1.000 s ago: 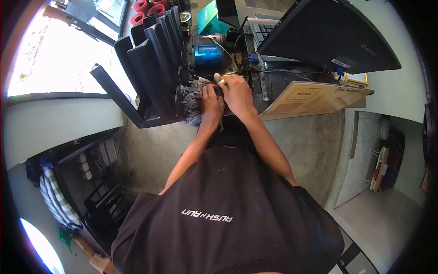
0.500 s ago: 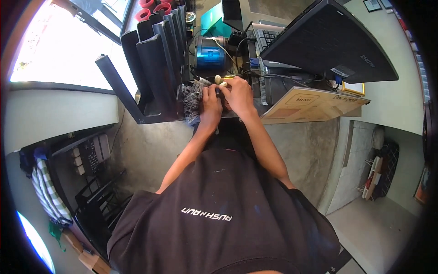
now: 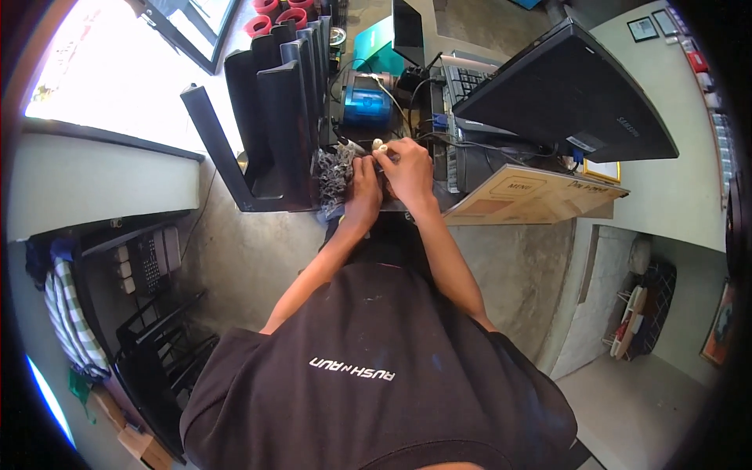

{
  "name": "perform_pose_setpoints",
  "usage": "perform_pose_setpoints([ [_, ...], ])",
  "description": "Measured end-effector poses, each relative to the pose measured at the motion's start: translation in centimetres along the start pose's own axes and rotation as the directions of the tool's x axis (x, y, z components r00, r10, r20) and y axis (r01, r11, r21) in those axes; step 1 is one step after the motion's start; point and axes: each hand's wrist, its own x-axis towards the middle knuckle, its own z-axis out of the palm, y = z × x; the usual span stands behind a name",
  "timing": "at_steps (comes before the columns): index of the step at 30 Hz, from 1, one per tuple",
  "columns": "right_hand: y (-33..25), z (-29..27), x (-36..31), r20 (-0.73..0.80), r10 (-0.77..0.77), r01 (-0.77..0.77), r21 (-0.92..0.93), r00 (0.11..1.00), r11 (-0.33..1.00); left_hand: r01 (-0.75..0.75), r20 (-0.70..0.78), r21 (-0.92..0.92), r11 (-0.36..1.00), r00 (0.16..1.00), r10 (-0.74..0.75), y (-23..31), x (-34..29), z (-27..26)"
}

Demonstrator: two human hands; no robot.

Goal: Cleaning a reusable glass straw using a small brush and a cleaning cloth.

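Observation:
At the near edge of the counter, my left hand [image 3: 364, 194] and my right hand [image 3: 410, 171] work close together with bent, closed fingers. Between the fingertips of the right hand shows a small cream-coloured piece with a rounded top [image 3: 379, 146]; its kind is unclear. The left fingers curl just below it, and whatever they grip is hidden. Against the left hand's outer side rests a shaggy grey fluffy bundle [image 3: 336, 174], like a duster head. A pale pen-like stick [image 3: 352, 144] lies just beyond the left fingers.
Tall black dividers [image 3: 280, 129] stand on the left, with red rings [image 3: 258, 27] behind. A blue-and-black device [image 3: 366, 106] sits ahead. To the right are a black monitor [image 3: 564, 94], a keyboard [image 3: 468, 81], cables and a wooden menu board [image 3: 536, 193].
The view has tilted slightly, so the counter sits lower in it. My right fingers have drawn closer to the left ones, and the yellow strip beside them no longer shows.

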Motion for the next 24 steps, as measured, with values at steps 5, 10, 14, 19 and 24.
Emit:
perform_pose_setpoints([
  [5,0.2,0.6,-0.5,-0.038,-0.015,0.015,-0.004,0.999,1.000,-0.017,-0.011,-0.057,0.998,1.000,0.016,-0.5,0.1,0.1],
  [10,0.5,0.3,-0.8,-0.117,-0.043,0.051,0.067,0.992,0.996,-0.051,-0.030,-0.131,0.990,0.998,0.048,-0.5,0.1,0.0],
  [14,-0.7,-1.3,-0.5,-0.164,0.013,0.013,0.158,0.986,0.987,-0.028,0.022,-0.151,0.988,0.999,0.032,-0.4,0.0,-0.5],
  [19,1.1,-0.2,-0.5,-0.225,-0.044,0.069,0.104,0.973,0.992,-0.064,0.014,-0.217,0.974,0.998,0.069,-0.5,0.1,-0.6],
  [24,2.0,1.1,-1.2,-0.126,0.002,0.021,0.176,0.992,0.984,-0.047,0.003,-0.248,0.967,0.999,0.049,-0.5,0.2,-0.5],
])
